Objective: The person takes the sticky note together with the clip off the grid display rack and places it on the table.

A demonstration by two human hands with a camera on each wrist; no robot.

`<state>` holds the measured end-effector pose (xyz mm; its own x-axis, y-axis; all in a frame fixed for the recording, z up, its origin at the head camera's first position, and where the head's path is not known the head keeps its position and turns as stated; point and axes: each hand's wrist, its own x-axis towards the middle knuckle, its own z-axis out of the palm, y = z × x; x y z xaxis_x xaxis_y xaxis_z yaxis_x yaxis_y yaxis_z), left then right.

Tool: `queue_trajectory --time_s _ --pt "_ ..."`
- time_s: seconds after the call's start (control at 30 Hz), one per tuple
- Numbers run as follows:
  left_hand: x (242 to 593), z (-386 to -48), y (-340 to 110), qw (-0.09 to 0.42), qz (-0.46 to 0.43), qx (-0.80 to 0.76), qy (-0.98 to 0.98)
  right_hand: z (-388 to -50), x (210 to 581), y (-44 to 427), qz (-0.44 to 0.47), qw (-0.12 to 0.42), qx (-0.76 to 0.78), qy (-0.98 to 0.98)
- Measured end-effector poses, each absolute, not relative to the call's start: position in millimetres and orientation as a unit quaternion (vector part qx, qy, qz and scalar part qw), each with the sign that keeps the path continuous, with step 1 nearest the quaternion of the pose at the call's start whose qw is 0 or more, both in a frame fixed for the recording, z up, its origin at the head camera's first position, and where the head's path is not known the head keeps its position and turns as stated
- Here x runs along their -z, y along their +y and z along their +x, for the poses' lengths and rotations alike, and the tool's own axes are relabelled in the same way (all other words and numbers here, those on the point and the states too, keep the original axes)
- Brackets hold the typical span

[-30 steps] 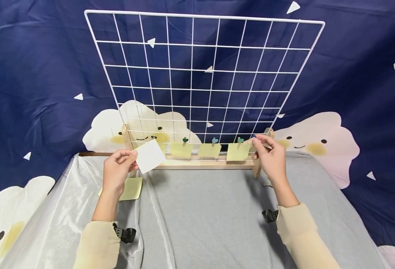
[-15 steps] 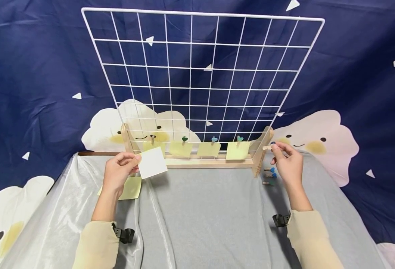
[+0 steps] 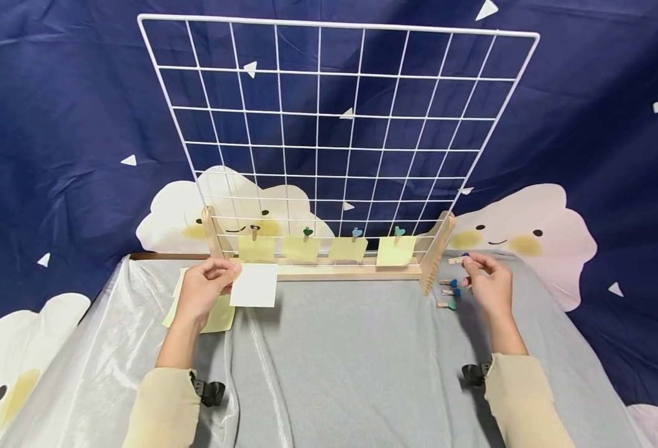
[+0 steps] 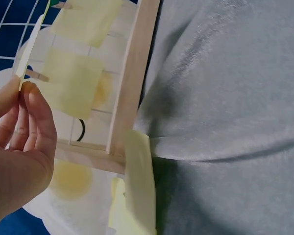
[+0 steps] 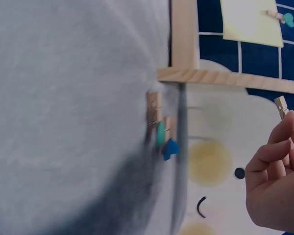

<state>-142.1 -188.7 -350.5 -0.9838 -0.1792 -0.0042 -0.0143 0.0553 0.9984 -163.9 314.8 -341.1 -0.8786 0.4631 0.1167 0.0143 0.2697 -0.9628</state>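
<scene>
My left hand [image 3: 203, 289] pinches a white-looking square paper note [image 3: 254, 287] by its left edge, in front of the rack's lower left. The left wrist view shows this note [image 4: 31, 51] nearly edge-on between thumb and fingers. Beyond the rack's right post, my right hand [image 3: 492, 283] pinches a small wooden clothespin [image 3: 455, 261] with a dark blue top. Its wooden end [image 5: 281, 104] pokes out past the fingertips in the right wrist view. Several yellow sticky notes [image 3: 348, 250] hang in a row low on the white wire grid [image 3: 340, 26], held by heart-topped clothespins [image 3: 357, 233].
Wooden feet and a crossbar [image 3: 351, 274] support the grid on a grey cloth [image 3: 351, 361]. Three loose clothespins, one with a green heart [image 3: 448, 305], lie by the right foot. Loose yellow notes [image 3: 219, 315] lie under my left hand. A dark blue curtain [image 3: 603, 143] hangs behind.
My right hand has moved away from the grid's lower right, rightward and down, still pinching the clothespin. My left hand has lowered the white note slightly and turned it from tilted to level.
</scene>
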Motion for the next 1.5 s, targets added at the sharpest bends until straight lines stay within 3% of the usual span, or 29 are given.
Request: queue_trajectory --time_s 0.7,1.5 --pt "392 -154 -188 0.031 0.09 0.676 -0.731 -167 376 341 -0.166 0.125 -0.551 -0.808" --pt "409 -162 -178 0.034 0.099 0.619 -0.778 -173 399 357 -0.181 0.057 -0.517 -0.834"
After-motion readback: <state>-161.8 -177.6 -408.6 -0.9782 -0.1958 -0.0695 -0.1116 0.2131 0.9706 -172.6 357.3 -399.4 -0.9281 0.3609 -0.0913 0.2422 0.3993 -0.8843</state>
